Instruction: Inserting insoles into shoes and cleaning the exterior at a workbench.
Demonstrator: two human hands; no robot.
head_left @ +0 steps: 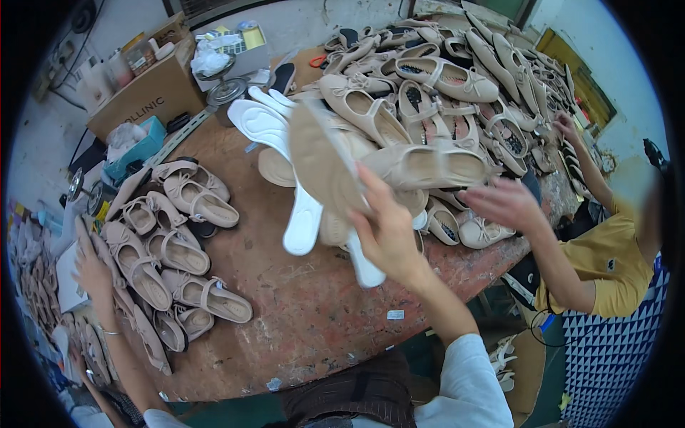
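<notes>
Insoles and beige flats are the work in hand: left hand rests open, palm down, on the edge of a sorted cluster of beige strap shoes at the left of the desk, gripping nothing that I can see. That cluster looks like the finished lot, shoes lying in rough rows, smooth matte uppers, rounded toes, thin straps. Centre: loose white insoles fanned on the worn reddish-brown desk top, foam-like, flat, foot-shaped. Right hand is raised above them, closed on a tan insole held edge-up, thin and slightly curled, just beside a beige flat; whether the fingers also hold that flat I cannot tell. Right and back: big unsorted heap of beige flats with bows and dark patterned linings, so my read is most of the batch is left. A co-worker's hand, yellow sleeve, reaches into the heap from the right
</notes>
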